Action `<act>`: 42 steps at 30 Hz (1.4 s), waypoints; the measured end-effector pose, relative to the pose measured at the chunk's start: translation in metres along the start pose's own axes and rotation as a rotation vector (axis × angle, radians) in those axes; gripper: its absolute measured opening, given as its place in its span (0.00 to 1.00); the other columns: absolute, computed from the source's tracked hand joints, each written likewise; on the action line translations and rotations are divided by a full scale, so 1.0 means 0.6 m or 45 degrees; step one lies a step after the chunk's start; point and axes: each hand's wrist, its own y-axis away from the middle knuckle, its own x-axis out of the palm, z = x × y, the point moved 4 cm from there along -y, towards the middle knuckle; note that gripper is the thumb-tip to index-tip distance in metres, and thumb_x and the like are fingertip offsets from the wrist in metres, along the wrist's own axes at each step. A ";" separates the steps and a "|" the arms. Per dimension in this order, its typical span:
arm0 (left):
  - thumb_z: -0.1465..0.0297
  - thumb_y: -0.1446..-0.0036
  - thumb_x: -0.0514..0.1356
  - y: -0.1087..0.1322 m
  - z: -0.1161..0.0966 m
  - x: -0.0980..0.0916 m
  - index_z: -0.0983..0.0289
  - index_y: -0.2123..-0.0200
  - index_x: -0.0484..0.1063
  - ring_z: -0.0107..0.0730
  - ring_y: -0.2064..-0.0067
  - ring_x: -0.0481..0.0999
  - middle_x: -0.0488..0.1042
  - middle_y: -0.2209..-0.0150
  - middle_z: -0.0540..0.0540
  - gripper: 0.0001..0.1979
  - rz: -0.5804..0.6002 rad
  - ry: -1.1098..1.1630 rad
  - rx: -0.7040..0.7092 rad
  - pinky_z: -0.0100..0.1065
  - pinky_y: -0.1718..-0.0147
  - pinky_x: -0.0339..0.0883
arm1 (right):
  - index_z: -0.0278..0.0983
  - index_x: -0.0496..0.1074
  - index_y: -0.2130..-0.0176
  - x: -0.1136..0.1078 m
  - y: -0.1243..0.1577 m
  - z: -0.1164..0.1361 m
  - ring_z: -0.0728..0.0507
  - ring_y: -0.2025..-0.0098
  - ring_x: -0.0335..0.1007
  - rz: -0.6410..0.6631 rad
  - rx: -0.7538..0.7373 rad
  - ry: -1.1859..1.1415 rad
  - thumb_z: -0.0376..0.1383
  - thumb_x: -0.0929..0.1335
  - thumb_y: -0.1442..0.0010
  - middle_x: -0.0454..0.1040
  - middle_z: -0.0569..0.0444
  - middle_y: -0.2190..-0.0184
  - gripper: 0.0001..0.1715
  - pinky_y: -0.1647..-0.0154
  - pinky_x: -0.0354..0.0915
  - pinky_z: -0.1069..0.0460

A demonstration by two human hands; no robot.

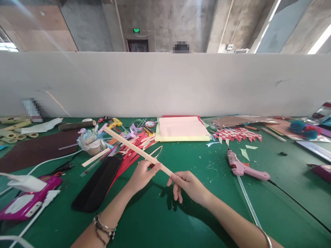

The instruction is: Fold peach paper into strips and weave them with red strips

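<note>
Above the green table [181,151], L hand [143,175] pinches a pale flat strip [131,147] partway along, R hand [191,186] its near end. Prob early stage tbh: strip looks plain, can't tell what's left.

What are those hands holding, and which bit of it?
A long pale strip: the right hand pinches its near end, and the left hand holds it just farther up.

We are facing a pale partition [144,82] across a green tabletop [160,224], with a concrete wall [165,17] rising beyond.
</note>
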 end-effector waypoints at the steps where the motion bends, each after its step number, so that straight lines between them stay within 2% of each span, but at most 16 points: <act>1: 0.53 0.45 0.52 0.000 0.001 -0.001 0.66 0.76 0.66 0.22 0.81 0.57 0.58 0.82 0.46 0.21 0.004 0.013 -0.008 0.25 0.84 0.51 | 0.32 0.68 0.71 0.000 0.000 0.001 0.53 0.87 0.61 0.003 -0.002 -0.004 0.55 0.61 0.46 0.69 0.58 0.86 0.28 0.85 0.56 0.58; 5: 0.53 0.47 0.54 -0.001 0.004 -0.003 0.67 0.76 0.69 0.22 0.82 0.57 0.59 0.84 0.46 0.21 0.007 0.046 -0.041 0.25 0.85 0.49 | 0.32 0.68 0.70 -0.003 0.002 0.002 0.53 0.88 0.61 0.019 -0.004 -0.004 0.54 0.61 0.45 0.70 0.58 0.86 0.27 0.85 0.55 0.58; 12: 0.54 0.47 0.55 -0.002 0.015 -0.011 0.66 0.79 0.70 0.23 0.83 0.58 0.64 0.85 0.48 0.21 -0.056 0.082 -0.078 0.26 0.85 0.50 | 0.32 0.69 0.67 -0.002 0.005 -0.002 0.56 0.92 0.53 0.118 0.023 0.012 0.52 0.59 0.42 0.69 0.59 0.87 0.26 0.91 0.47 0.60; 17: 0.56 0.47 0.54 -0.001 0.012 -0.012 0.65 0.82 0.70 0.23 0.84 0.59 0.62 0.87 0.48 0.21 -0.156 -0.003 -0.048 0.26 0.84 0.52 | 0.31 0.69 0.68 -0.002 0.002 -0.001 0.56 0.92 0.53 0.136 0.024 -0.032 0.51 0.60 0.41 0.68 0.60 0.88 0.26 0.91 0.48 0.60; 21: 0.57 0.46 0.54 0.001 0.011 -0.013 0.65 0.86 0.64 0.23 0.84 0.59 0.58 0.89 0.47 0.22 -0.211 -0.056 -0.050 0.25 0.84 0.53 | 0.31 0.69 0.69 0.000 0.001 -0.008 0.55 0.92 0.54 0.200 0.039 -0.051 0.52 0.60 0.42 0.68 0.59 0.88 0.26 0.90 0.50 0.60; 23: 0.56 0.46 0.53 0.000 0.012 -0.016 0.65 0.84 0.65 0.22 0.84 0.58 0.57 0.87 0.46 0.21 -0.219 -0.024 -0.049 0.25 0.84 0.52 | 0.31 0.69 0.71 0.004 0.002 -0.011 0.55 0.91 0.55 0.258 0.057 -0.056 0.53 0.60 0.42 0.69 0.58 0.87 0.28 0.89 0.51 0.59; 28: 0.55 0.46 0.52 -0.002 0.006 -0.022 0.65 0.65 0.70 0.21 0.82 0.58 0.56 0.83 0.44 0.19 -0.173 0.107 -0.036 0.23 0.84 0.53 | 0.30 0.69 0.72 0.018 0.009 -0.010 0.54 0.86 0.60 0.480 0.102 -0.076 0.53 0.62 0.44 0.69 0.57 0.85 0.28 0.82 0.58 0.58; 30: 0.56 0.46 0.52 0.000 0.001 -0.019 0.65 0.65 0.70 0.21 0.82 0.58 0.56 0.83 0.44 0.18 -0.160 0.134 -0.035 0.23 0.84 0.53 | 0.31 0.71 0.69 0.018 0.010 -0.005 0.52 0.80 0.64 0.452 0.050 -0.035 0.52 0.63 0.45 0.70 0.55 0.81 0.25 0.75 0.62 0.56; 33: 0.56 0.48 0.55 0.003 -0.005 -0.004 0.65 0.70 0.68 0.22 0.82 0.60 0.59 0.82 0.45 0.17 -0.099 0.167 -0.039 0.23 0.84 0.54 | 0.32 0.70 0.64 0.014 0.007 0.003 0.50 0.73 0.67 0.313 -0.052 -0.008 0.51 0.65 0.46 0.71 0.55 0.77 0.23 0.67 0.64 0.52; 36: 0.56 0.49 0.57 0.003 -0.010 0.013 0.65 0.73 0.66 0.21 0.81 0.61 0.62 0.81 0.46 0.16 0.001 0.202 -0.042 0.23 0.84 0.55 | 0.33 0.68 0.68 0.009 0.003 0.006 0.50 0.75 0.66 0.218 -0.069 0.028 0.50 0.66 0.47 0.69 0.57 0.79 0.21 0.67 0.63 0.52; 39: 0.56 0.49 0.57 0.003 -0.017 0.018 0.66 0.73 0.65 0.21 0.81 0.61 0.62 0.82 0.46 0.16 0.068 0.229 -0.049 0.23 0.83 0.55 | 0.34 0.66 0.70 0.000 0.006 0.015 0.51 0.76 0.64 0.192 -0.035 0.153 0.47 0.63 0.44 0.68 0.58 0.80 0.18 0.69 0.62 0.53; 42: 0.57 0.49 0.57 0.011 -0.020 0.016 0.66 0.70 0.66 0.24 0.78 0.65 0.66 0.80 0.48 0.15 0.191 0.160 -0.129 0.24 0.80 0.58 | 0.36 0.63 0.73 -0.021 0.017 0.029 0.51 0.76 0.62 0.111 -0.048 0.496 0.39 0.58 0.40 0.66 0.58 0.80 0.13 0.72 0.58 0.56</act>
